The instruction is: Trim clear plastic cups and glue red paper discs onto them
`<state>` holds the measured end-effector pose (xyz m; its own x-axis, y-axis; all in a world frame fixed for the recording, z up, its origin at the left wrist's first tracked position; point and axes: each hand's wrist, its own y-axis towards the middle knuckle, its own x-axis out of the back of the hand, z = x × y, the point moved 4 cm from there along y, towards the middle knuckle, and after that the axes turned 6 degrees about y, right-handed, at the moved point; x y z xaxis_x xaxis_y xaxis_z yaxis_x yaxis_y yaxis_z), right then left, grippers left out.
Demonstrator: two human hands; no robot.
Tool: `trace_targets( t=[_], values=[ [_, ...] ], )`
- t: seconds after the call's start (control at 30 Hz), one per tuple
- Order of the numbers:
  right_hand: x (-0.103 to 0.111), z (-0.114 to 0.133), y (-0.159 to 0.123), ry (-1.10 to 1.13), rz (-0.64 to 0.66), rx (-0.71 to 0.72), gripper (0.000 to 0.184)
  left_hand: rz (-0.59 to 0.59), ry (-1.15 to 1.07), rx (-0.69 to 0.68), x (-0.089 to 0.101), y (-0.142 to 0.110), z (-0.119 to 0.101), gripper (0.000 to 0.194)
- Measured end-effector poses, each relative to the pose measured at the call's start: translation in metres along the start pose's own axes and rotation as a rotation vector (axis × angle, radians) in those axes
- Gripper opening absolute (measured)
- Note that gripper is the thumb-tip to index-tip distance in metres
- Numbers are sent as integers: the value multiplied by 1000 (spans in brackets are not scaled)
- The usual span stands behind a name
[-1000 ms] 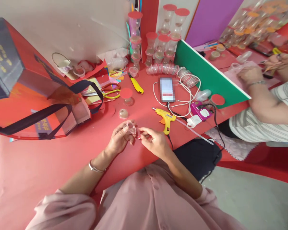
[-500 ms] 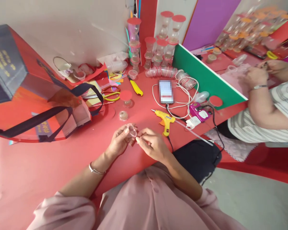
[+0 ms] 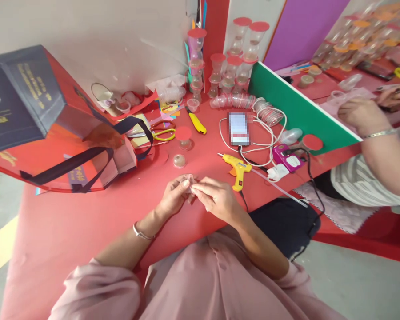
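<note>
A small clear plastic cup (image 3: pixel 189 179) is held above the red table in front of me, partly hidden by fingers. My left hand (image 3: pixel 174 196) is closed around it from the left, thumb on top. From the right, my right hand (image 3: pixel 217 198) pinches the cup's edge with thumb and fingertips. Just beyond my hands sits a clear dome-shaped cup with brownish filling (image 3: pixel 179 161). Behind that is another cup topped by a red disc (image 3: pixel 183 133). A yellow glue gun (image 3: pixel 236 169) lies to the right of my right hand.
A phone (image 3: pixel 238 129) with white cable, a purple power strip (image 3: pixel 288 158), a yellow cutter (image 3: pixel 196 122) and scissors (image 3: pixel 163 134) lie around. Stacked hourglass-like cups (image 3: pixel 233 73) stand behind. A large red-and-navy bag (image 3: pixel 53 146) is left; a green divider (image 3: pixel 296 106) separates a co-worker's hands (image 3: pixel 360 116).
The cup has turned in my hands, so its round opening shows less. My right hand has closed in on it. The whole view has shifted, and the co-worker's arm has moved.
</note>
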<state>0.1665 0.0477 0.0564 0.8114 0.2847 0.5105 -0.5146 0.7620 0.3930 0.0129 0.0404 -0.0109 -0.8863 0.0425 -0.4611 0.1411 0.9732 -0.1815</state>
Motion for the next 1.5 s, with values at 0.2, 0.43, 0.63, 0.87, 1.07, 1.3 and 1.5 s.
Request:
trace_targets(
  t=[0.2,0.43,0.63,0.87,1.07,1.3,1.5],
  values=[
    [2,4,0,-194,-9,37,21,-26,18,-1,0,0,0,48],
    [2,12,1,-305,-156,53,23,-51,31,6,-1,-1,0,48],
    [0,6,0,-167,-162,-3,16,3,31,26,-1,-1,0,49],
    [7,1,-2,-26,-74,-105,17,10,10,13,3,1,3,48],
    [2,-1,-3,19,0,-72,25,-1,4,1,2,1,3,47],
    [3,1,-2,-106,3,-56,23,-38,30,-6,-2,0,0,45],
    [2,11,-2,-351,-123,29,28,-93,30,16,-1,-1,0,48]
  ],
)
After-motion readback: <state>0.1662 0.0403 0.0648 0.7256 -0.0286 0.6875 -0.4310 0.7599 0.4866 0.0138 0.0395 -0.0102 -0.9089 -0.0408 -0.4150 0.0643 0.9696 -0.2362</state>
